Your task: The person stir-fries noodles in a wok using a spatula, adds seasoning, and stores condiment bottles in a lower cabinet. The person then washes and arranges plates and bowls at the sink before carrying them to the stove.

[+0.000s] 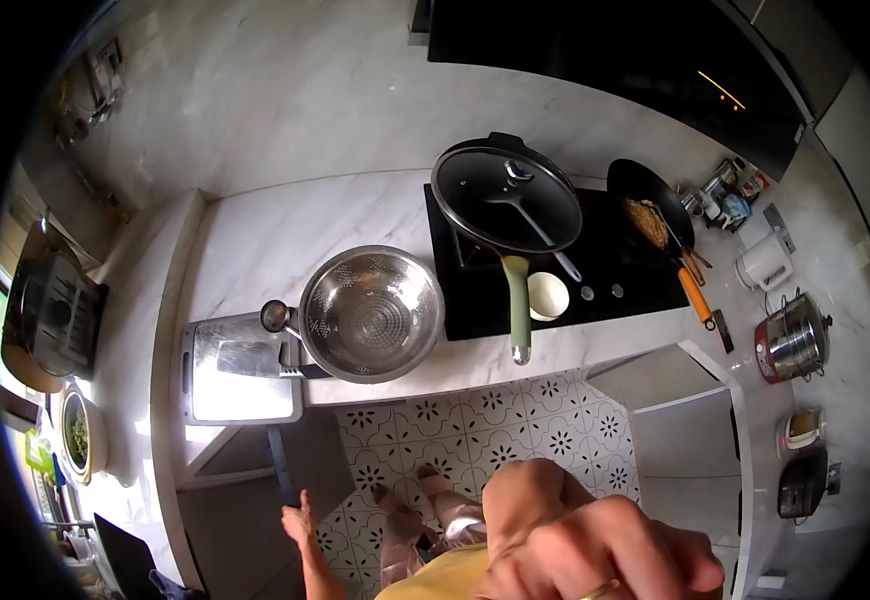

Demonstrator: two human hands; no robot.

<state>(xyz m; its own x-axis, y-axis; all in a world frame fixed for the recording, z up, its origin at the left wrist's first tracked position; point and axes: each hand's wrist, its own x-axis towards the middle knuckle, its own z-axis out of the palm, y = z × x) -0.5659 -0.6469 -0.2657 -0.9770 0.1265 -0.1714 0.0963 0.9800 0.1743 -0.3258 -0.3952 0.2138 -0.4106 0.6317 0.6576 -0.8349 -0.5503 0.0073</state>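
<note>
At the lower left, my left hand (298,520) is closed at the end of a dark strip (280,465), which looks like the edge of a cabinet door below the counter. My right hand (595,555) is large and close to the camera at the bottom, its fingers curled and a ring on one finger; whatever it may hold is hidden. Above my left hand, a cleaver (245,359) lies on a cutting board (245,408). Beside the board sits a steel colander (375,312), with a ladle (275,316) at its left rim.
On the black hob (463,300) are a lidded pan (485,205) with a green handle, a white bowl (548,297) and a wok (630,180) holding brown food. A steel pot (797,335) and a kettle (765,262) stand at right. A bowl of greens (77,430) is at left.
</note>
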